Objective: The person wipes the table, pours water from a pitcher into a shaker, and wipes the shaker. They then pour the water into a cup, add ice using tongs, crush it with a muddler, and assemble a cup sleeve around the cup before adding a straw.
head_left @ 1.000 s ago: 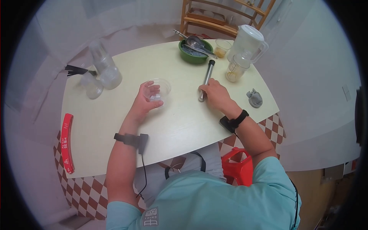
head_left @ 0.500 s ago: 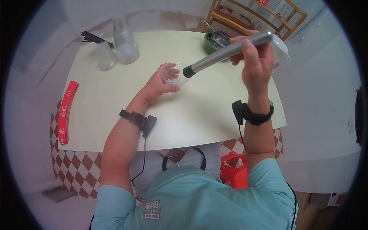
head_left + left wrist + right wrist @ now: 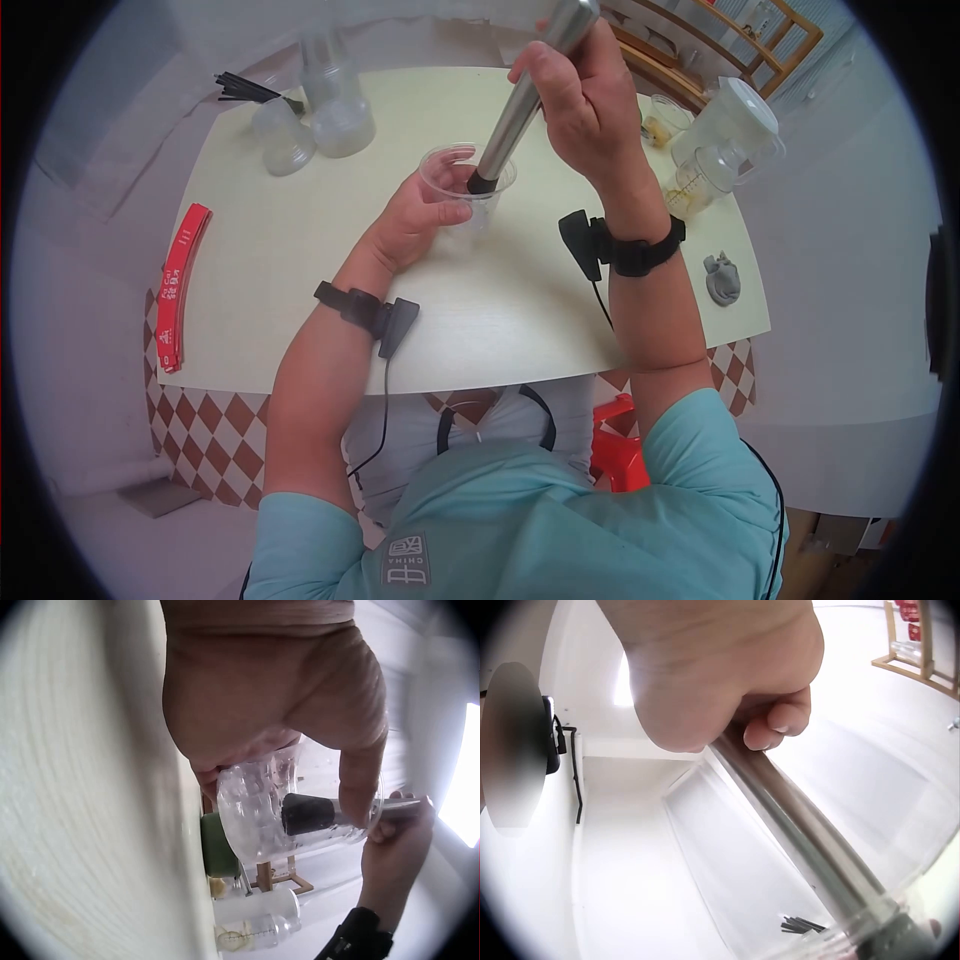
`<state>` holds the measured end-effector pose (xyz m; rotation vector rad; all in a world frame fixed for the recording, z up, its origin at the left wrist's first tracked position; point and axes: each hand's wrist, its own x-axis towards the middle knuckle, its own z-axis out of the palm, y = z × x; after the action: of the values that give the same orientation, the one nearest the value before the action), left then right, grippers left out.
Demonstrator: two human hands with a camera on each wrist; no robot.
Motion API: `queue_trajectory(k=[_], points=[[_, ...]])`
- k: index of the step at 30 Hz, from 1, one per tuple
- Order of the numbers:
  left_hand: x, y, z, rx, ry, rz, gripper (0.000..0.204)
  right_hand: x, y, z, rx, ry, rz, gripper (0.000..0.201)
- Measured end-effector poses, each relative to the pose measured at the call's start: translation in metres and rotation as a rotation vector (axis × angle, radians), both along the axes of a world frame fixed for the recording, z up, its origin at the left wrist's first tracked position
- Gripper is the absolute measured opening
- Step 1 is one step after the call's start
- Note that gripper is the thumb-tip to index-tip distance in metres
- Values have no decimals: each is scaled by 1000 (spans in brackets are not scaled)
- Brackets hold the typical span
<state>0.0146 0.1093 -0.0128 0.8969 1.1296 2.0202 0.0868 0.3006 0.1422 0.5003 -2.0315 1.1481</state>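
My left hand (image 3: 412, 222) holds a clear plastic cup (image 3: 478, 212) over the pale table, fingers around its far side and thumb at the near rim. Wet, ice-like pieces (image 3: 247, 799) lie in its bottom in the left wrist view. My right hand (image 3: 592, 110) grips a steel muddler (image 3: 513, 128) near its upper end, above and to the right of the cup. Slanting down through the cup's mouth, the muddler has its black tip (image 3: 307, 814) inside, close to the ice-like pieces. The right wrist view shows fingers wrapped around the steel shaft (image 3: 802, 825).
Stacked clear cups (image 3: 338, 115) and black straws (image 3: 250, 88) are at the back left, a red printed strip (image 3: 180, 285) at the left edge. On the right are a white pitcher (image 3: 730, 125), a measuring cup (image 3: 698, 180) and a grey cloth (image 3: 722, 280). A green bowl (image 3: 217, 847) stands behind.
The right hand has picked the muddler up from the table, turned it black end down and brought its tip into the cup. My left hand has stayed at the cup.
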Motion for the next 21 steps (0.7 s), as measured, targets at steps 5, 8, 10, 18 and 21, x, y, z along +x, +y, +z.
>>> queue_trajectory(k=[5,8,10,18,21], points=[[3,-1,7,26,-30,52,83,2,-11,-3,203,-116,13,27],[6,0,7,-3,-14,45,88,1,-15,-3,233,-120,-48,25],[7,0,9,-11,-12,29,92,-4,-13,-3,100,-83,-101,24],[4,-1,5,92,-33,26,92,0,-11,0,-190,-271,-69,20],[6,1,5,80,-33,-5,86,-13,1,-12,76,-55,-136,22]])
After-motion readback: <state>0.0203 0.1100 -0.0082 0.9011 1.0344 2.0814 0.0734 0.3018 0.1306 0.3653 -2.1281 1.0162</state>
